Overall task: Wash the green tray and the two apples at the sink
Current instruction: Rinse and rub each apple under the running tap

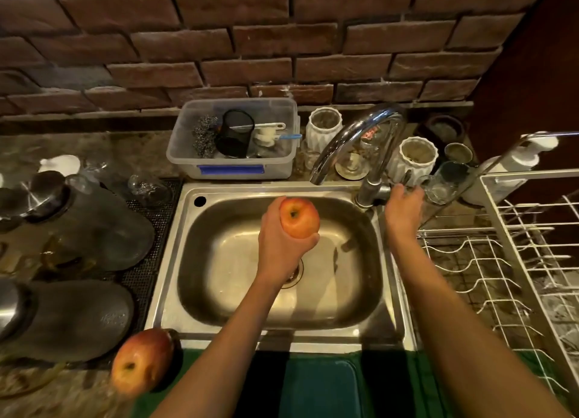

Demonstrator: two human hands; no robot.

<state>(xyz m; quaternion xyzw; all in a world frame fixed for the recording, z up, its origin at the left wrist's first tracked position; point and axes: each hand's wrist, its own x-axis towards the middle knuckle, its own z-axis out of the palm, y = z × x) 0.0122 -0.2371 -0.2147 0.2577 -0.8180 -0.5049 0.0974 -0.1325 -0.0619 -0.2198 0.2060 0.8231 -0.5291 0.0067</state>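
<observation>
My left hand (283, 245) grips a red-orange apple (299, 218) over the steel sink (219, 320), below the tap spout (322, 170). No water shows at the spout. My right hand (402, 209) reaches to the tap's lever at the sink's back right corner, and its fingers are on the lever. A second apple (141, 361) lies on the counter at the sink's front left corner. The green tray (316, 386) lies in front of the sink at the bottom edge, partly hidden by both forearms.
A white wire dish rack (507, 261) stands right of the sink. Behind the sink are a clear plastic box (232, 164) with scrubbers, white jars (413, 157) and glasses. Upturned pots and dark lids (72, 317) fill the left counter. A brick wall rises behind.
</observation>
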